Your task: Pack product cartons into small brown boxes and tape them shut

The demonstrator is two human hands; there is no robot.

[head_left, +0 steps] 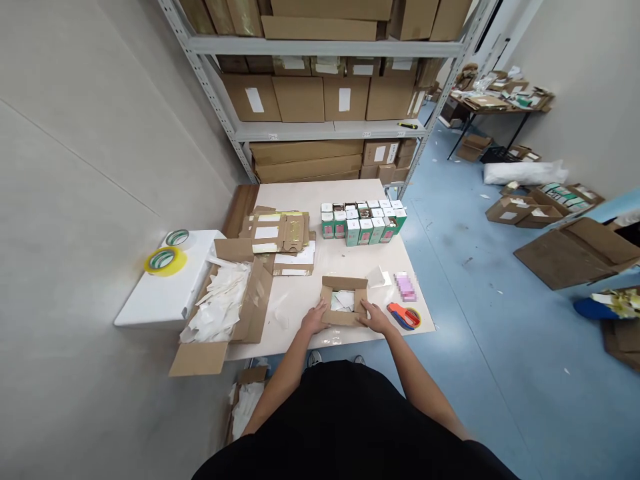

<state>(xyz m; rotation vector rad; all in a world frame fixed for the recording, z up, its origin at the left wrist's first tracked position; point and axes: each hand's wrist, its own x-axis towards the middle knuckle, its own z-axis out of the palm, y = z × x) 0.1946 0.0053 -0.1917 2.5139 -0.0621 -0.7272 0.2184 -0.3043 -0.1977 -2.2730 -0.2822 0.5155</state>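
Here, carton (344, 319) between both grips (314, 320) (375, 318)

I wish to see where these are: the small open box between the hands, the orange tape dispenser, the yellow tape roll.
Small open box (343, 319), head view: its near flap.
Orange tape dispenser (404, 315), head view: its orange body.
Yellow tape roll (175, 266), head view: its yellow outer side.

Pale table (299, 303) with small open carton (344, 283), green-white boxes (365, 230), tape dispenser (403, 315)

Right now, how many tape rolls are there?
3: a yellow roll and a paler roll on the white box, a third roll in the orange holder near the right hand. Others may be hidden.
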